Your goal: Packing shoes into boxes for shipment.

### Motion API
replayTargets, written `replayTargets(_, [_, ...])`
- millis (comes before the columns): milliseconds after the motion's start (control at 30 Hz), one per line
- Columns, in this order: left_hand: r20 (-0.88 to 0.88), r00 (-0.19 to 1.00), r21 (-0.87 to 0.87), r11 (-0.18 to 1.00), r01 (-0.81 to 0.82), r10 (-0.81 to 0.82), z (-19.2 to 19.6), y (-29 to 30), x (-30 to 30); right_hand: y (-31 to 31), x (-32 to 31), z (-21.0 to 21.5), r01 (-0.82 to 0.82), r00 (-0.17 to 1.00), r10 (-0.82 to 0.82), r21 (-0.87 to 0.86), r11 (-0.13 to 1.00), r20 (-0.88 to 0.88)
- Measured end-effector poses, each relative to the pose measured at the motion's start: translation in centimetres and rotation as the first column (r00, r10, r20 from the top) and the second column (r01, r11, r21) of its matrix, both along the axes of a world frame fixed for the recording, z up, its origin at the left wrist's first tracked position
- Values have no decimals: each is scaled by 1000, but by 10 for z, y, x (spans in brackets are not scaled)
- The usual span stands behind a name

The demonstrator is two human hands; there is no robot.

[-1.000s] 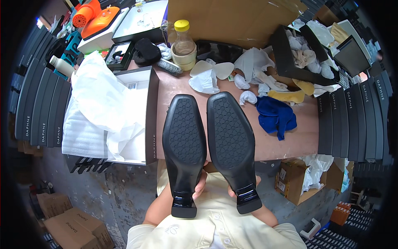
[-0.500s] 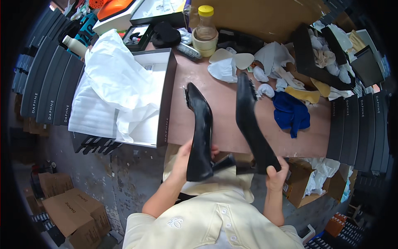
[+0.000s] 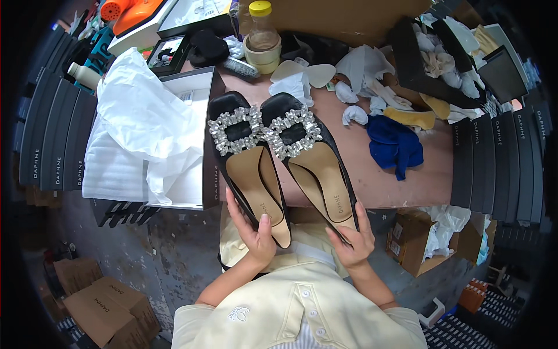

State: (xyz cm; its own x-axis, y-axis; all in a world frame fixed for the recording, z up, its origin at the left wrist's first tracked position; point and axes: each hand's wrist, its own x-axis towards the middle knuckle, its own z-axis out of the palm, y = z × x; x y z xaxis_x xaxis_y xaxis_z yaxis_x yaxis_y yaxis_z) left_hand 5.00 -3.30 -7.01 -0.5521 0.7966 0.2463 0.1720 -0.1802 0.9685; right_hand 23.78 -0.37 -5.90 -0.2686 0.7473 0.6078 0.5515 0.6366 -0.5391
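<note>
Two shoes: left shoe [image 3: 251, 168], right shoe [image 3: 311, 166], insoles up.
Hands: left hand [image 3: 251, 230], right hand [image 3: 354, 238], each grasping a heel.
Handling: best held level, buckles untouched.

Both forearms rose from the lower edge, bent at the elbows and angled inward toward the chest. The left hand [image 3: 251, 228] was turned palm up, fingers curled in a grip with the thumb pointing upward. The right hand [image 3: 353, 239] mirrored it just beside, palm up, fingers wrapped closed, thumb lying along the inner side.
</note>
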Motion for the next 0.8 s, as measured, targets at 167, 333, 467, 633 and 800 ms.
replayTargets(167, [65, 998, 34, 999, 23, -26, 1, -4, -2, -6, 3, -1, 36, 995, -46, -105, 994, -87])
replayTargets(333, [41, 999, 14, 1000, 19, -19, 0, -3, -1, -4, 5, 6, 73, 992, -81, -89, 993, -95])
replayTargets(467, [282, 956, -138, 983, 125, -82, 21, 2, -10, 2, 6, 27, 106, 992, -115, -142, 984, -56])
replayTargets(633, [416, 907, -196, 968, 159, -65, 21, 24, -14, 18, 7, 47, 178, 983, -171, -143, 974, 59])
replayTargets(800, [170, 977, -380, 906, 186, -129, -6, 41, -36, 36, -8, 53, 235, 920, -107, -312, 921, 377])
